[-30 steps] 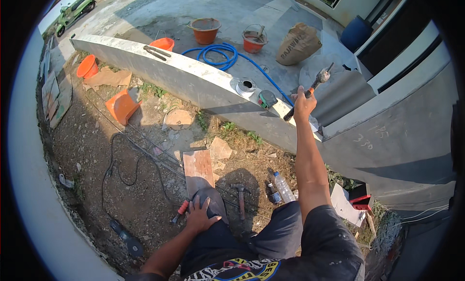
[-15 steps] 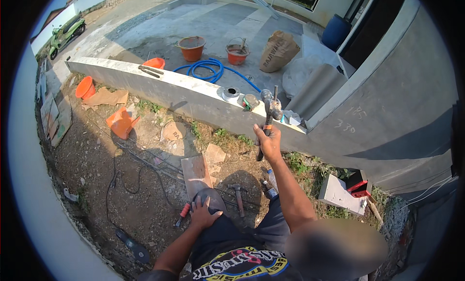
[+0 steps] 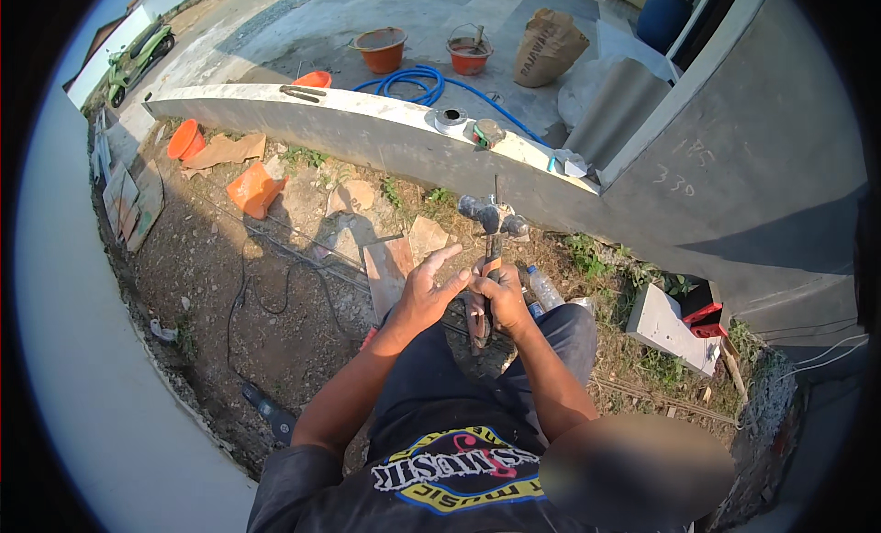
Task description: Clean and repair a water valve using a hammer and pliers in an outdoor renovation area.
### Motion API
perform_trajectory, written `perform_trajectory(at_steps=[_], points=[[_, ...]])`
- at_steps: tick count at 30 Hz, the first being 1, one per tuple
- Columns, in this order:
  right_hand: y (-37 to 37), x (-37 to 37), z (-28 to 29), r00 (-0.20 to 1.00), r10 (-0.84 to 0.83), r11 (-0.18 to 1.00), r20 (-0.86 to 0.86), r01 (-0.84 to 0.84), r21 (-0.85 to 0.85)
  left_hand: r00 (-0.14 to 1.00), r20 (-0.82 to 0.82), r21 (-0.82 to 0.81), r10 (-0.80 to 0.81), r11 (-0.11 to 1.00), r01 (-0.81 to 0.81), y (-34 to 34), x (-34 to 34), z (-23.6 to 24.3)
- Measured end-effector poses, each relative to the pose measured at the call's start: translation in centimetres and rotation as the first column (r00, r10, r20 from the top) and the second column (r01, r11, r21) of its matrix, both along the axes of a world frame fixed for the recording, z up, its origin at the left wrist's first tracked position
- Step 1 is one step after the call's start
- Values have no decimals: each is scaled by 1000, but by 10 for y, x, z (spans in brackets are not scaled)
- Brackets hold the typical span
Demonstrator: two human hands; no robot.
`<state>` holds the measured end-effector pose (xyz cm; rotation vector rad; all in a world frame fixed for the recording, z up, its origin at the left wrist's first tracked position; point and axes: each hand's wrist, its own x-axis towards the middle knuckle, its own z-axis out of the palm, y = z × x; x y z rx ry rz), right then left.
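Currently, right hand [image 3: 501, 296]: wrapped round the handle of one dark hammer [image 3: 493, 223], head just past the knuckles, before the low wall [image 3: 385, 127].
Left hand [image 3: 429, 296]: fingers spread, nothing held, before the low wall.
Dirt ground [image 3: 206, 276]: before the low wall; two orange containers [image 3: 255, 191].
Concrete yard [image 3: 266, 56]: behind the low wall; three orange buckets [image 3: 381, 57], one blue hose [image 3: 420, 72], one paper sack [image 3: 551, 48].

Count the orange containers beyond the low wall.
3: a partly hidden container behind the wall, a wide bucket behind the hose, a smaller bucket near the sack. More may be hidden.
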<state>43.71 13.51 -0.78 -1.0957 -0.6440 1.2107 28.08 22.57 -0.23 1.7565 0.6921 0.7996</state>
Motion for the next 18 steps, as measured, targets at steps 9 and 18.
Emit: perform_trajectory(at_steps=[9, 18], points=[[-40, -26, -20, 969, 153, 978, 194, -177, 114, 960, 121, -290, -251, 916, 276, -32, 11, 34], [-48, 67, -70, 571, 197, 934, 797, 139, -329, 1000, 26, -199, -12, 980, 17, -21, -11, -5]])
